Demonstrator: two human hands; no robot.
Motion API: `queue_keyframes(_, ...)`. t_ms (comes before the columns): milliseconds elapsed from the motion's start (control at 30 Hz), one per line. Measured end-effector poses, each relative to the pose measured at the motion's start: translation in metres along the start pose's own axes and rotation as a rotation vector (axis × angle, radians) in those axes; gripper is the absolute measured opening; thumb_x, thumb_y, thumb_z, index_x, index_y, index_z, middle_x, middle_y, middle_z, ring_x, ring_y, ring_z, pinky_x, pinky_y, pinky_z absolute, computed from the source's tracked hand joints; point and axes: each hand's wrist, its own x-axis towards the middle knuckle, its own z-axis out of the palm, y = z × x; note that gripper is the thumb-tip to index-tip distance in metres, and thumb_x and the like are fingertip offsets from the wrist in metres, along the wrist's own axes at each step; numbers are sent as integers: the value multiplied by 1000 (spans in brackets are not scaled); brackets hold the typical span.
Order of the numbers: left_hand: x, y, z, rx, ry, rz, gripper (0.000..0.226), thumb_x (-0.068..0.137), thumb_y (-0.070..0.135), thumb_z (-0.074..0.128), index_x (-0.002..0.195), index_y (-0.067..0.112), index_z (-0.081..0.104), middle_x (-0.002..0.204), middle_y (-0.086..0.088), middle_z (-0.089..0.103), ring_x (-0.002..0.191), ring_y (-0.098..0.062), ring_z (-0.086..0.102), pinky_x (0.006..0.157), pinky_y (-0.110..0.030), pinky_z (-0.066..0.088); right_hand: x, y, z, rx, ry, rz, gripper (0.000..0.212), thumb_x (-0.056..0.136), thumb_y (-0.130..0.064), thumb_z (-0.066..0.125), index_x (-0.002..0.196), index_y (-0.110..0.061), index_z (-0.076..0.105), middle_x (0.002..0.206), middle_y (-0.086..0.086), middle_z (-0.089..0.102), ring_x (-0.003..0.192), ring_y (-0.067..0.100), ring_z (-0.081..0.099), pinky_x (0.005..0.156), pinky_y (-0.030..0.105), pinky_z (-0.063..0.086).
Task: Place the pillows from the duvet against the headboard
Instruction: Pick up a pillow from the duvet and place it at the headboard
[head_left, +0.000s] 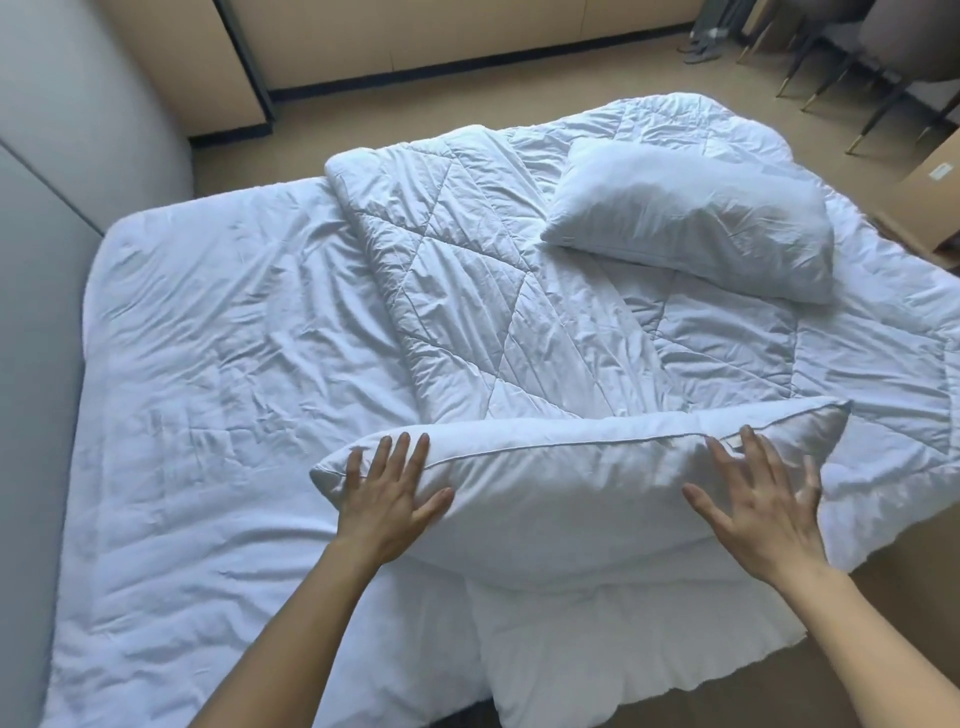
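A head-worn camera looks down across a bed with a crumpled white sheet (218, 364), a grey padded headboard (47, 260) along the left edge. A quilted white duvet (467, 291) lies bunched across the right half of the bed. Two white pillows sit on it: the near pillow (561, 493) at the bed's near edge, the far pillow (691, 218) well apart, toward the far side. The left hand (392, 499) and right hand (763, 509) lie spread flat on the near pillow's two ends, fingers open, pressing but not yet gripping. The pillow looks plump, soft and light; it will likely sag if lifted by one corner, so taking both short ends, where the hands already rest, seems best.
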Motion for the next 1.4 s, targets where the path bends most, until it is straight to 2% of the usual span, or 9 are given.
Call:
queue_keyframes(100,2,-2,13,14,37,1,85,93,77,9,156,26,34,158,-3,44,146,-27,40,116,-53,6,29,1,-3,34,-11,-29,78,94,-74,13,152,-26,36,162,11,29,151,29,25,117,63,6)
queue_keyframes(233,9,2,31,25,68,-8,79,98,72,13,155,24,37,152,-5,51,142,-28,46,117,-58,14,85,6,-7,42,29,-108,78,97,-70,13,149,-22,45,160,15,34,148,31,32,117,63,9)
queue_keyframes(400,6,7,48,32,115,-34,78,96,68,19,155,19,37,154,-9,49,140,-30,46,116,-62,18,151,0,-6,27,-112,-158,84,88,-79,9,158,-36,25,169,6,11,156,23,7,121,57,-9)
queue_keyframes(533,10,5,47,39,123,-59,80,93,68,25,156,20,34,156,-11,45,139,-33,47,116,-63,17,138,-1,10,11,-305,-201,89,84,-85,5,159,-39,17,170,3,7,156,19,2,121,54,-11)
queue_keyframes(667,19,9,37,10,136,-75,81,91,69,28,157,23,30,155,-8,46,139,-32,48,116,-60,15,88,11,34,20,-307,-225,106,74,-89,-14,160,-34,17,169,2,12,156,20,7,122,53,-11)
queue_keyframes(733,21,12,34,-13,145,-81,81,91,69,29,157,22,29,156,-4,46,141,-29,46,118,-56,11,68,18,42,17,-288,-237,106,77,-88,-12,160,-31,19,168,2,18,156,22,12,121,52,-12)
queue_keyframes(867,12,17,36,17,172,-78,72,95,63,26,156,24,34,154,-3,49,140,-27,48,118,-57,13,46,28,54,-4,-197,-255,84,95,-75,11,152,-23,44,154,8,48,145,32,41,120,60,10)
queue_keyframes(1000,0,21,40,38,228,-56,59,101,51,24,154,30,39,150,-4,53,137,-29,52,115,-60,17,41,19,57,-10,-28,-265,69,106,-55,16,134,-14,65,130,14,68,123,42,60,109,65,34)
queue_keyframes(1400,-60,4,-4,50,532,-22,49,107,38,31,151,24,45,145,-10,57,129,-37,56,112,-64,25,-5,-8,-20,-35,519,-238,45,105,-36,38,138,-14,60,132,14,66,118,39,63,115,61,24)
